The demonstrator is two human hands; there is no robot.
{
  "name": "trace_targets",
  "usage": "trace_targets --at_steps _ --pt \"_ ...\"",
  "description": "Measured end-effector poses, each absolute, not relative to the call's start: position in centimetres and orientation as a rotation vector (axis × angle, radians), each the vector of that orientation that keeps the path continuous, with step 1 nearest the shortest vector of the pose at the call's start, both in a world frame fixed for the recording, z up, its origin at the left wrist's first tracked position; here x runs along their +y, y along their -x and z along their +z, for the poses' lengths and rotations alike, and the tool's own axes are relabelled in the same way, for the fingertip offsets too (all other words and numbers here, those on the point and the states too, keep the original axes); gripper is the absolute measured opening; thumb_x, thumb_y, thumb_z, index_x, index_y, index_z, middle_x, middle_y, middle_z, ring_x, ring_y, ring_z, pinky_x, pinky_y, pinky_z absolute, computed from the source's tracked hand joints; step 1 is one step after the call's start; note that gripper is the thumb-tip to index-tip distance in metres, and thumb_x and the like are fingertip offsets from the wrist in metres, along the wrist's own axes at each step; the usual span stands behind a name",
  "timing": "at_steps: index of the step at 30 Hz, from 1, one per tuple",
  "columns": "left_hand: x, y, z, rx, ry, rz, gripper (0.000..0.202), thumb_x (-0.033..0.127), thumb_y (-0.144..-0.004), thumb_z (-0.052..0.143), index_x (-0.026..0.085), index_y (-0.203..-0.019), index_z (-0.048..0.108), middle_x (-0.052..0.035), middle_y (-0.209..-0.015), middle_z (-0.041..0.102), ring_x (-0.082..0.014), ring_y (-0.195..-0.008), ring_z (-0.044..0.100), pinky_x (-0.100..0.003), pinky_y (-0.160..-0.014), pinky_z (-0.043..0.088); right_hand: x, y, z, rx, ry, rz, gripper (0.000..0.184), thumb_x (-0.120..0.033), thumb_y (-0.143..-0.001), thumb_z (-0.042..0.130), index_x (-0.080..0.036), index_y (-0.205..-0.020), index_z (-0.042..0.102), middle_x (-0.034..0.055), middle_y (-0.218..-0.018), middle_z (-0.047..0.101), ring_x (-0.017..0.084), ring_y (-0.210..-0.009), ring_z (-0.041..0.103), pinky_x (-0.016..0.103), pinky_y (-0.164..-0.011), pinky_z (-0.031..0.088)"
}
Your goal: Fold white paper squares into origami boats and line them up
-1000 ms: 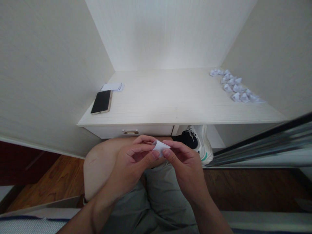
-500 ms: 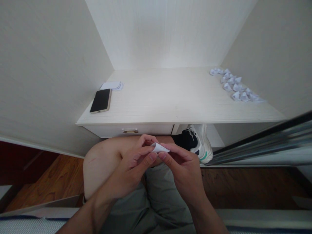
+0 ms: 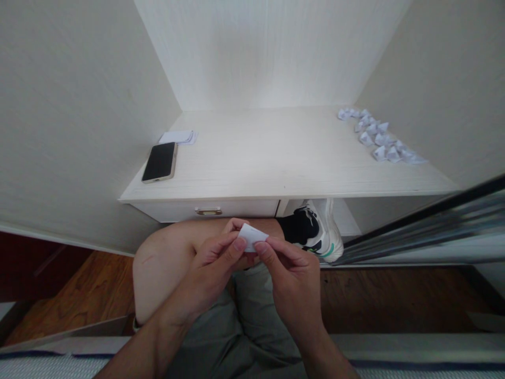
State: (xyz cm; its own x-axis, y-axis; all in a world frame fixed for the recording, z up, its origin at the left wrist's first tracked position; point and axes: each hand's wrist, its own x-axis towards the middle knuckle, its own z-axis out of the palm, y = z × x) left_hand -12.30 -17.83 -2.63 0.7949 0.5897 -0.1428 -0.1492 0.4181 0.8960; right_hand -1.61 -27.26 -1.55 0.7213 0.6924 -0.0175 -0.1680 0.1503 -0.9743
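Note:
A small folded piece of white paper is pinched between both my hands above my lap and bare knee. My left hand grips its left side with thumb and fingers closed on it. My right hand pinches its right side with thumb and forefinger. A pale wooden desk stands just in front of my hands. At the desk's far right lies a cluster of several small folded white paper shapes.
A black phone lies face up at the desk's left, with a small stack of white paper slips behind it. A drawer with a metal handle sits under the desk edge. My sneaker rests under the desk. Walls enclose the desk on three sides.
Both hands have turned and refolded the paper, which now shows a flatter face. The view has shifted slightly, and my hands sit a little lower and closer together.

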Motion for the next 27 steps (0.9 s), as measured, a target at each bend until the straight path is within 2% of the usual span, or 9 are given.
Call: trace_targets --at_steps 3,9,14,16,21,27 --pt "-18.0 11.7 -2.4 0.518 -0.962 0.567 0.025 0.039 -0.09 0.074 0.015 -0.09 0.08 -0.0085 -0.11 0.066 -0.0169 -0.094 0.064 -0.027 -0.087 0.056 -26.9 2.2 -1.7 -0.436 1.295 0.619 0.006 -0.027 -0.086 0.076 -0.022 -0.086 0.079 0.0021 -0.078 0.077 0.018 -0.07 0.069 0.031 -0.068 0.056" --pt "-18.0 11.1 -1.7 0.607 -0.825 0.598 0.025 0.036 -0.085 0.08 0.015 -0.099 0.08 -0.0085 -0.128 0.067 -0.0187 -0.111 0.063 -0.026 -0.101 0.05 -26.3 2.7 -2.5 -0.58 1.376 0.549 0.011 -0.03 -0.097 0.063 -0.023 -0.095 0.07 0.0032 -0.093 0.073 0.018 -0.086 0.068 0.03 -0.076 0.053" --pt "-18.0 11.0 -1.9 0.604 -0.725 0.565 0.041 0.035 -0.088 0.076 0.015 -0.124 0.073 -0.0093 -0.122 0.071 -0.0206 -0.114 0.065 -0.031 -0.108 0.047 -25.9 2.5 -2.6 -0.784 1.454 0.395 0.012 -0.024 -0.102 0.054 -0.023 -0.094 0.062 0.0019 -0.094 0.067 0.015 -0.085 0.063 0.029 -0.077 0.049" --pt "-17.9 10.9 -2.0 0.593 -0.669 0.542 0.043 0.035 -0.089 0.074 0.015 -0.127 0.071 -0.0094 -0.119 0.073 -0.0207 -0.113 0.067 -0.033 -0.111 0.045 -25.8 2.4 -2.3 -0.833 1.479 0.329 0.012 -0.02 -0.101 0.053 -0.022 -0.093 0.061 0.0009 -0.092 0.065 0.015 -0.083 0.06 0.028 -0.074 0.047" --pt "-17.8 10.8 -2.2 0.558 -0.576 0.491 0.035 0.036 -0.091 0.07 0.016 -0.12 0.075 -0.0093 -0.11 0.075 -0.0214 -0.11 0.068 -0.035 -0.11 0.047 -25.8 2.3 -2.1 -0.849 1.501 0.36 0.013 -0.02 -0.1 0.053 -0.021 -0.094 0.064 0.002 -0.092 0.067 0.016 -0.081 0.06 0.03 -0.072 0.045" --pt "-17.6 11.1 -2.1 0.613 -0.875 0.654 0.025 0.037 -0.085 0.079 0.016 -0.099 0.082 -0.0073 -0.111 0.07 -0.0183 -0.105 0.063 -0.026 -0.098 0.05 -25.8 1.7 -2.6 -0.65 1.313 0.565 0.008 -0.027 -0.096 0.063 -0.023 -0.091 0.068 0.0021 -0.09 0.07 0.017 -0.082 0.064 0.029 -0.074 0.048"
